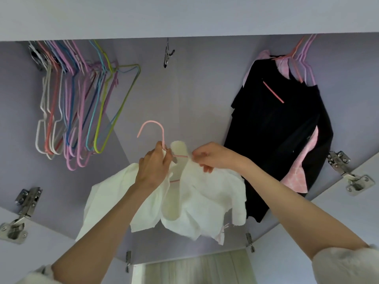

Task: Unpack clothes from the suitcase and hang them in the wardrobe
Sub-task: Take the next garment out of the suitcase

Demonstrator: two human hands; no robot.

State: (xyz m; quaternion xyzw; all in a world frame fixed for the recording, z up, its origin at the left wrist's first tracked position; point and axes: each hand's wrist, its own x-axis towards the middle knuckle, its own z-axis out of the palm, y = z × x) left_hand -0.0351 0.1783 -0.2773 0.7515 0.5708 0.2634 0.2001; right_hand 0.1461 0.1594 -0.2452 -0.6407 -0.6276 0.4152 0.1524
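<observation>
Black top (pixel 274 128) already hung at wardrobe's right end — we grip pink hanger (pixel 152 131) with left hand (pixel 153 168), right hand (pixel 213 157) pinching white garment (pixel 205 199) — hanging remains.

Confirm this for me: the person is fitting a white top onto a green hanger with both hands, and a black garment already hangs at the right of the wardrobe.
One detail is wrong: the hanger is pink, not green, as the head view shows. The left hand and right hand are fitting the white top onto it, and the black garment already hangs at the right.
</observation>
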